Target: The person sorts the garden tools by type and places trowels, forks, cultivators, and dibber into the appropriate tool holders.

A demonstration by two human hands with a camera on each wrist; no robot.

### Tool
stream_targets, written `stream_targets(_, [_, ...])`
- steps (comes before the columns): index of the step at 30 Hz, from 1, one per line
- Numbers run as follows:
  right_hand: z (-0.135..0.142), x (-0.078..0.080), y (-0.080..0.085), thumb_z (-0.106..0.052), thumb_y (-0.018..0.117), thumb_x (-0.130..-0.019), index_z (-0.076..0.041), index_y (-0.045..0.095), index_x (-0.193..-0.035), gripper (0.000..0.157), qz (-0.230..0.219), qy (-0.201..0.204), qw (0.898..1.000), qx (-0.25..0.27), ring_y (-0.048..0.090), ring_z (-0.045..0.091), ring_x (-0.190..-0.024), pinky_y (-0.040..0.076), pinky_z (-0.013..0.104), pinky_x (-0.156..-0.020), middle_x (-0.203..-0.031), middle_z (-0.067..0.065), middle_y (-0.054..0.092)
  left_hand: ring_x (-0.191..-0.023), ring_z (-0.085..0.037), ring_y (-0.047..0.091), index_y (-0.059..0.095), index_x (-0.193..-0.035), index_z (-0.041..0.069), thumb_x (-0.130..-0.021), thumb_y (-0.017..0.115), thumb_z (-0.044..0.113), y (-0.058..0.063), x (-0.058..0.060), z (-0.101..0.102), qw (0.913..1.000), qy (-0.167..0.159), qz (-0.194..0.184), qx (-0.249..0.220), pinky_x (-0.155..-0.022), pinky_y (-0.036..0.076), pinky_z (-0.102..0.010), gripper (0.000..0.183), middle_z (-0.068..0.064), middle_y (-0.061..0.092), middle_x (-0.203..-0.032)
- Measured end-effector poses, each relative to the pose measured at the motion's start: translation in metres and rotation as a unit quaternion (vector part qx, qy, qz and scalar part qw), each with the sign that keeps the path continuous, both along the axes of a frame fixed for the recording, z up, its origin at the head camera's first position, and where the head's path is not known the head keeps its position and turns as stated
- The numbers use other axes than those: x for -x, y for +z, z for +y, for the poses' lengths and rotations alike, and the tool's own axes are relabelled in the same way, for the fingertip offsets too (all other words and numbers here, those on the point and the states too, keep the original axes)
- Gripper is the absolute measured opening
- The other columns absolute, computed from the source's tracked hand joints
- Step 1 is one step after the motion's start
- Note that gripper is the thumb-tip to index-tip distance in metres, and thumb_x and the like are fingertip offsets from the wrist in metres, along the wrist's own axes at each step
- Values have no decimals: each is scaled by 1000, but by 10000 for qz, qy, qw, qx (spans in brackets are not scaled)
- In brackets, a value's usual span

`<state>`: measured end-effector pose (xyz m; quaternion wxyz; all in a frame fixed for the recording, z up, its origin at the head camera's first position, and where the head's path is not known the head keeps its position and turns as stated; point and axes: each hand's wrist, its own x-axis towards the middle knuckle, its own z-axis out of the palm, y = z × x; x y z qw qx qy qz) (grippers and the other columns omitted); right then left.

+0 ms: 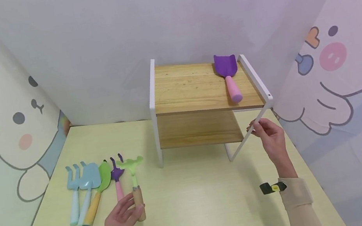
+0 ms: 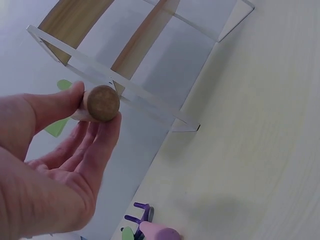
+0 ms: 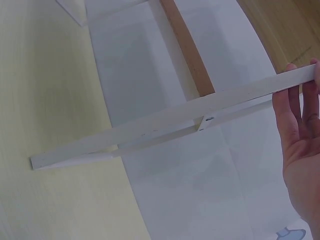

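Note:
My left hand (image 1: pixel 121 219) pinches the wooden handle of a small garden rake (image 1: pixel 138 202) with a pale green head. In the left wrist view the round butt of that rake handle (image 2: pixel 103 103) faces the camera, between thumb and fingers. My right hand (image 1: pixel 272 140) grips the right front post of a two-tier wooden shelf (image 1: pixel 184 88) with a white frame. The right wrist view has the fingers (image 3: pixel 286 112) curled round this white post (image 3: pixel 165 119). On the top tier, at the right, lies a purple hand shovel (image 1: pixel 226 66) with a pink handle.
Left of the held rake, on the pale table (image 1: pixel 198 221), lie a light blue fork (image 1: pixel 74 201), a light blue shovel (image 1: pixel 89 179), a green trowel (image 1: pixel 105 176) with a yellow handle, and a purple fork (image 1: pixel 117 173). Cartoon-printed cloth (image 1: pixel 187 17) surrounds the table.

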<state>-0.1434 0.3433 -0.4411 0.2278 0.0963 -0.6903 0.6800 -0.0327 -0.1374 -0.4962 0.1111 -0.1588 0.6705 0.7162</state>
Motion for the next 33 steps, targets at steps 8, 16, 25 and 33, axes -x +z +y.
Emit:
stream_targets(8, [0,0,0,3,56,-103,20,61,-112,19,-53,-88,9999,-45,74,14,-92,59,28,-86,-98,5,72,-108,-17,69,59,-140,9,-91,80,16,9,-2,9,9985,-275,433,203,-89,59,-29,54,-4,68,-128])
stream_targets(16, [-1,1,-1,3,56,-103,18,63,-110,17,-42,-61,9999,82,74,14,-89,59,29,-87,-96,5,73,-109,-21,68,61,-138,9,-91,79,10,12,-1,21,9956,-602,723,-32,-88,60,-32,51,-10,66,-129])
stream_targets(25, [-1,1,0,3,56,-103,20,61,-112,20,-87,-95,9999,-13,74,14,-91,58,28,-88,-98,5,72,-108,-22,68,63,-135,5,-90,79,5,17,6,39,9892,-973,1067,-233,-85,61,-34,47,-15,65,-130])
stream_targets(33, [-1,2,-1,2,57,-103,20,61,-112,20,-109,-141,9998,-65,74,14,-91,58,28,-87,-98,5,72,-108,-22,69,64,-133,4,-90,78,3,16,14,52,9823,-1271,1325,-378,-86,61,-36,45,-14,67,-130])
